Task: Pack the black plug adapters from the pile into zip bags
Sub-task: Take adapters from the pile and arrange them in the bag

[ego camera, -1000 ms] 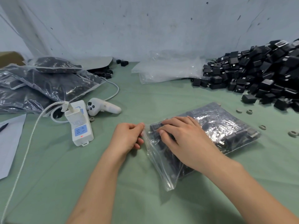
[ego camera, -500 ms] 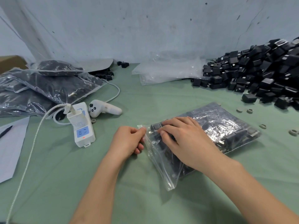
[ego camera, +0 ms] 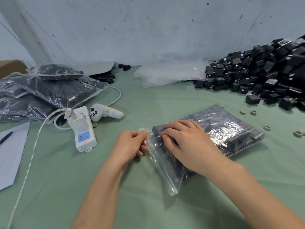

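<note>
A clear zip bag [ego camera: 231, 128] filled with black plug adapters lies on the green table in front of me. My left hand [ego camera: 130, 146] pinches the bag's near-left corner at the zip strip. My right hand [ego camera: 186, 142] lies flat on top of the bag with its fingers pressing down by the zip edge. The big pile of loose black plug adapters [ego camera: 267, 75] sits at the far right against the wall.
Empty clear bags [ego camera: 166, 75] lie at the back centre. Filled bags [ego camera: 49, 90] are stacked at the left. A white power strip [ego camera: 82, 131] with cable, a white controller [ego camera: 105, 112], a paper sheet [ego camera: 11, 156] and small grey rings [ego camera: 265, 128] lie on the table.
Both hands stay in nearly the same place on the bag; the view has shifted slightly.
</note>
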A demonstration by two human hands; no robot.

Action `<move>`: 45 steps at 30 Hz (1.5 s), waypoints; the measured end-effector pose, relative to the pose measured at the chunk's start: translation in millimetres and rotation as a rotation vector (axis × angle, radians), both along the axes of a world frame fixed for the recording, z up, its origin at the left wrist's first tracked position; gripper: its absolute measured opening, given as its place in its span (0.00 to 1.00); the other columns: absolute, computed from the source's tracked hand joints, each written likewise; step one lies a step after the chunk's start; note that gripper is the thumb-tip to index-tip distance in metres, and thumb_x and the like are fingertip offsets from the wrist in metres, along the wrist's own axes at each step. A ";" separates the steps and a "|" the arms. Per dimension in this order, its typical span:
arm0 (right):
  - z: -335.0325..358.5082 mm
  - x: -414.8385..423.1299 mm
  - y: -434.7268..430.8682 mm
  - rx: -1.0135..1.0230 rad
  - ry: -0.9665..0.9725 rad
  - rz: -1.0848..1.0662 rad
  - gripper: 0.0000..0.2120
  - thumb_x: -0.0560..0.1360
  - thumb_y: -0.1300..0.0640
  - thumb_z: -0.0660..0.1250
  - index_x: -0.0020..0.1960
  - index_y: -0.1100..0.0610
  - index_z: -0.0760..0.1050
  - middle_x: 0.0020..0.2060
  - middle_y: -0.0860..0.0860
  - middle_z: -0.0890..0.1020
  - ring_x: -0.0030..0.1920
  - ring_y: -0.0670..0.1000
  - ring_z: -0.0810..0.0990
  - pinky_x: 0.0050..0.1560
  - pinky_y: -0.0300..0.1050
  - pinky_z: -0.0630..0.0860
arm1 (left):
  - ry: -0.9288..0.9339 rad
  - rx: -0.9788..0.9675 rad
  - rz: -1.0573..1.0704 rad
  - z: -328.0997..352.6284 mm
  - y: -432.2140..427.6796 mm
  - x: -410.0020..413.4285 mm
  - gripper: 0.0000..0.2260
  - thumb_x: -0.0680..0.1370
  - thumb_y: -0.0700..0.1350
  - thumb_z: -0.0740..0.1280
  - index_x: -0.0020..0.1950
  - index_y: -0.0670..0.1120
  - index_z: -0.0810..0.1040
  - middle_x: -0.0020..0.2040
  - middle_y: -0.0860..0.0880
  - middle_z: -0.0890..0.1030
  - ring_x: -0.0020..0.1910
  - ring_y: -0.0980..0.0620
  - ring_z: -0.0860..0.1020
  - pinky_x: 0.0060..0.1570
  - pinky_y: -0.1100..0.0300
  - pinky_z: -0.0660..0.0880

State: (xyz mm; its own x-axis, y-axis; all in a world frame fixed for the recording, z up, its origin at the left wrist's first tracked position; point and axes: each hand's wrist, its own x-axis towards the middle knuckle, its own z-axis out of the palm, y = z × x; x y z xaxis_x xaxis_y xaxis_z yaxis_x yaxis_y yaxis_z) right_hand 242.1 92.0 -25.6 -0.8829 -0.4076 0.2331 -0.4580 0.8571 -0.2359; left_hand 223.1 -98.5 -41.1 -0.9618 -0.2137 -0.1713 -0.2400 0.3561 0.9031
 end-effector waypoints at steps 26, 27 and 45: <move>-0.9 0.2 -0.5 -0.010 0.006 -0.003 0.18 0.84 0.45 0.52 0.64 0.43 0.78 0.66 0.38 0.76 0.69 0.49 0.68 0.72 0.44 0.56 | -0.119 -0.104 -0.128 6.9 -3.5 13.2 0.18 0.79 0.53 0.68 0.33 0.44 0.77 0.22 0.48 0.76 0.18 0.53 0.68 0.20 0.68 0.65; -0.8 0.0 -0.4 -0.008 0.002 -0.003 0.18 0.84 0.45 0.51 0.64 0.43 0.78 0.66 0.38 0.76 0.69 0.48 0.68 0.72 0.44 0.55 | -0.121 -0.112 -0.146 7.0 -3.2 13.8 0.18 0.79 0.53 0.68 0.32 0.44 0.77 0.22 0.48 0.75 0.18 0.54 0.69 0.20 0.68 0.65; 5.7 42.5 -15.4 0.039 0.053 -0.020 0.19 0.76 0.38 0.55 0.46 0.49 0.78 0.56 0.47 0.81 0.64 0.55 0.76 0.72 0.60 0.63 | -0.123 -0.043 -0.170 10.3 -3.6 20.7 0.17 0.82 0.51 0.65 0.35 0.44 0.76 0.25 0.48 0.77 0.21 0.54 0.70 0.21 0.67 0.66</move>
